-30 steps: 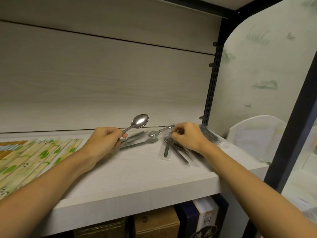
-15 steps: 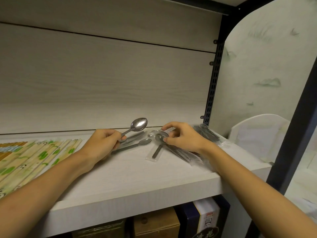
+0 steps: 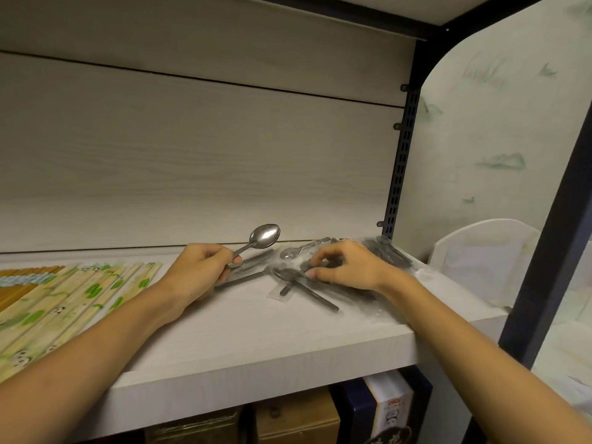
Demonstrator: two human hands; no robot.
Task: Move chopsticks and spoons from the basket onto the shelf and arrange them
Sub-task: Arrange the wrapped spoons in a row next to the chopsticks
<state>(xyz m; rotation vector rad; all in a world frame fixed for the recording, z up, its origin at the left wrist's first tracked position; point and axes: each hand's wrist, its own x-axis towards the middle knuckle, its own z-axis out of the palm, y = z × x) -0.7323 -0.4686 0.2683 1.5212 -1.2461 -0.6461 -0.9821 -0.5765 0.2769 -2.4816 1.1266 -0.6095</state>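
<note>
Your left hand point(image 3: 200, 273) was curled round the thin handle of a shiny bare metal spoon point(image 3: 261, 238), holding it off the shelf with its oval bowl raised and tilted toward the back panel. Just under that hand a few more loose grey metal spoons point(image 3: 246, 273) lay flat on the board, their handles pointing toward you and leftward. Your right hand point(image 3: 347, 267) rested on a heap of dark spoons in clear plastic sleeves point(image 3: 307, 288), its fingertips point(image 3: 315, 274) bent and pinching at one wrapped spoon near the top of the heap; one dark handle stuck out toward the front edge. Behind your right hand a small silver spoon in a wrapper point(image 3: 296, 251) lay near the back, and more wrapped dark spoons point(image 3: 389, 254) were piled toward the right end beside the black slotted upright point(image 3: 398, 161). Everything sat on the pale wood-grain shelf board point(image 3: 256, 341). At the far left, well apart from the spoons, paper-sleeved chopsticks with green leaf and panda prints point(image 3: 73, 302) lay side by side in a row, angled slightly, with some orange-wrapped ones point(image 3: 19, 283) beyond them. Below the shelf, cardboard boxes point(image 3: 294, 421) stood on the next level.
</note>
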